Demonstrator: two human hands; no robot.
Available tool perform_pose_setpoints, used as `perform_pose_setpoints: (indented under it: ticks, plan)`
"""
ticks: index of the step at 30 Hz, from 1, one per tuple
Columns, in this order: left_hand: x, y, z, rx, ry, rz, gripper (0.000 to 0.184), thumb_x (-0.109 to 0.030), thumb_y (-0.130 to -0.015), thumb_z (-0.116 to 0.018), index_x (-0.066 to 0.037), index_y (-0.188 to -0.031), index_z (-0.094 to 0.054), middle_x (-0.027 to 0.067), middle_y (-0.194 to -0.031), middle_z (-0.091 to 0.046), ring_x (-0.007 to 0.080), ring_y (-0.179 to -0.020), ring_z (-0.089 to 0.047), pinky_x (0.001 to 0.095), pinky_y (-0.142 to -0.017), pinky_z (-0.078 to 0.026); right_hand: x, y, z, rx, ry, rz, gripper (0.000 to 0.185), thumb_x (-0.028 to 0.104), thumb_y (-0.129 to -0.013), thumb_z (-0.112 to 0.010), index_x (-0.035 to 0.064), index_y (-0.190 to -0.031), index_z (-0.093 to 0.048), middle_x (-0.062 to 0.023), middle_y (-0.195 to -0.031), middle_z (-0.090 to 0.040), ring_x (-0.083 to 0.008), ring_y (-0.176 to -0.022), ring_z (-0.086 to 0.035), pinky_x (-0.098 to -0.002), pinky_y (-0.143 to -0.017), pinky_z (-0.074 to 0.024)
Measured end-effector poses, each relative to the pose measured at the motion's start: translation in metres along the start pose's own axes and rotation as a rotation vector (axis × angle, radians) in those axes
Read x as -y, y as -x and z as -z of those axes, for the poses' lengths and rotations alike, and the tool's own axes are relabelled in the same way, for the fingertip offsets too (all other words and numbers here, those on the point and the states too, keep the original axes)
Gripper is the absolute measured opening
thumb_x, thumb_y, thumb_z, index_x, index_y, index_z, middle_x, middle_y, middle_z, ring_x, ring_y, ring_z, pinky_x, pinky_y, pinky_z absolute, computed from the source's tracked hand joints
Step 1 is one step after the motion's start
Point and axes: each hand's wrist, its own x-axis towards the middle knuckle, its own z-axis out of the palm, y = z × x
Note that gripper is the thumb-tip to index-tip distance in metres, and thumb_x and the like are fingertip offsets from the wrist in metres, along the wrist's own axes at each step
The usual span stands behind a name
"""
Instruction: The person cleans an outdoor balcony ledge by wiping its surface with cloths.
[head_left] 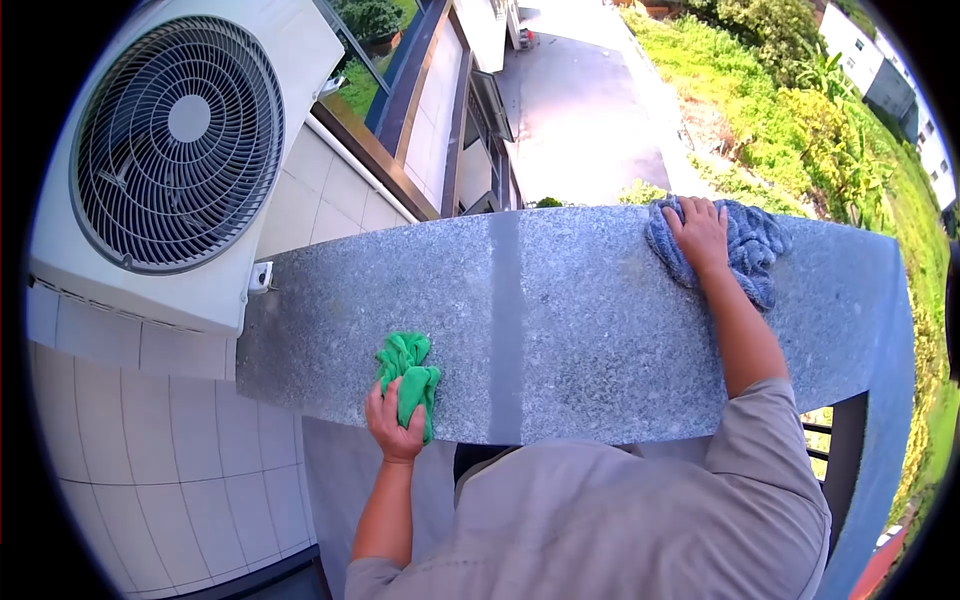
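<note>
Green cloth (416, 386), gripped by the left hand (396, 430), lies on the granite slab (590, 350) near its front edge. Right hand (702, 240) rests on a blue-grey towel (756, 242); grip indeterminable. Air-conditioner unit (190, 120) stands beside the slab's left end.

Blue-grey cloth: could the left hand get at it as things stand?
Probably not readily: the left hand holds the green cloth, and the right hand lies on the blue-grey cloth near the far edge of the stone slab. Nothing seems to stand between the hands, though.
</note>
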Motion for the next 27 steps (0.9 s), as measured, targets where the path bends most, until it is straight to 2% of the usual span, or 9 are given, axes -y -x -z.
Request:
perform_pose_setpoints:
  ticks: [8,11,12,15,18,19,20,24,27]
  plan:
    - [-0.003,-0.006,0.004,0.033,-0.044,-0.022,0.059,-0.039,-0.089,-0.078,-0.005,-0.137,-0.068,0.0274,-0.141,-0.061,0.0454,-0.120,-0.061,0.0542,-0.104,-0.048,-0.006,-0.002,-0.006,0.035,-0.026,-0.019,0.062,0.061,-0.108,-0.049,0.0158,-0.148,-0.062,-0.0093,-0.156,-0.056,-0.0328,-0.155,-0.039,-0.0606,-0.132,-0.0160]
    - [-0.033,-0.043,0.018,0.061,-0.101,-0.091,0.058,-0.034,-0.085,-0.081,-0.009,-0.136,-0.069,0.0275,-0.143,-0.060,0.0458,-0.119,-0.062,0.0531,-0.103,-0.049,-0.001,-0.001,-0.017,-0.175,0.052,-0.058,0.062,0.060,-0.108,-0.048,0.0156,-0.151,-0.059,-0.0099,-0.159,-0.053,-0.0351,-0.157,-0.036,-0.0645,-0.131,-0.0138]
    - [-0.022,-0.034,0.015,0.178,-0.096,-0.010,0.058,-0.024,-0.081,-0.082,-0.010,-0.136,-0.069,0.0245,-0.136,-0.063,0.0453,-0.119,-0.062,0.0534,-0.105,-0.049,0.001,0.002,-0.012,-0.094,0.059,-0.087,0.062,0.060,-0.109,-0.048,0.0154,-0.151,-0.059,-0.0106,-0.159,-0.052,-0.0358,-0.157,-0.036,-0.0663,-0.130,-0.0138]
    - [0.008,-0.048,0.036,0.220,-0.150,0.092,0.056,-0.017,-0.073,-0.080,-0.014,-0.129,-0.071,0.0204,-0.127,-0.064,0.0434,-0.113,-0.063,0.0539,-0.098,-0.052,0.014,-0.002,0.009,0.089,0.074,-0.120,0.063,0.060,-0.109,-0.049,0.0148,-0.151,-0.057,-0.0125,-0.160,-0.051,-0.0377,-0.158,-0.034,-0.0709,-0.128,-0.0144]
    - [0.079,-0.059,0.075,-0.089,-0.381,0.156,0.054,-0.013,-0.075,-0.077,-0.014,-0.129,-0.071,0.0173,-0.118,-0.065,0.0435,-0.108,-0.064,0.0537,-0.096,-0.053,0.010,-0.003,0.001,0.131,0.078,-0.106,0.063,0.059,-0.108,-0.050,0.0122,-0.151,-0.055,-0.0157,-0.159,-0.049,-0.0408,-0.158,-0.031,-0.0727,-0.126,-0.0174]
    - [0.120,-0.052,0.085,-0.119,-0.367,0.301,0.056,-0.013,-0.075,-0.077,-0.013,-0.131,-0.070,0.0186,-0.119,-0.064,0.0447,-0.110,-0.063,0.0546,-0.098,-0.052,0.016,-0.003,-0.005,0.109,0.085,-0.080,0.064,0.058,-0.109,-0.051,0.0111,-0.152,-0.053,-0.0164,-0.160,-0.048,-0.0418,-0.158,-0.031,-0.0727,-0.126,-0.0174]
    - [0.154,-0.041,0.086,-0.144,-0.353,0.448,0.057,-0.014,-0.076,-0.077,-0.012,-0.133,-0.070,0.0199,-0.119,-0.064,0.0460,-0.113,-0.062,0.0554,-0.099,-0.051,0.025,-0.001,-0.012,0.090,0.093,-0.053,0.065,0.058,-0.109,-0.051,0.0101,-0.153,-0.052,-0.0171,-0.160,-0.048,-0.0428,-0.158,-0.030,-0.0727,-0.126,-0.0174]
    - [0.207,-0.030,0.055,-0.165,-0.425,0.561,0.058,-0.018,-0.079,-0.077,-0.012,-0.135,-0.069,0.0203,-0.119,-0.063,0.0466,-0.117,-0.060,0.0559,-0.101,-0.049,0.110,0.019,-0.024,0.107,0.051,0.033,0.074,0.060,-0.109,-0.048,0.0070,-0.161,-0.043,-0.0243,-0.166,-0.039,-0.0484,-0.160,-0.025,-0.0722,-0.127,-0.0124]
    - [0.214,-0.044,0.051,-0.105,-0.481,0.494,0.057,-0.020,-0.079,-0.077,-0.013,-0.135,-0.069,0.0202,-0.119,-0.063,0.0463,-0.116,-0.060,0.0555,-0.100,-0.049,0.215,0.029,-0.032,0.201,0.012,0.117,0.082,0.062,-0.110,-0.041,0.0024,-0.166,-0.034,-0.0302,-0.169,-0.032,-0.0500,-0.162,-0.016,-0.0714,-0.128,-0.0053]
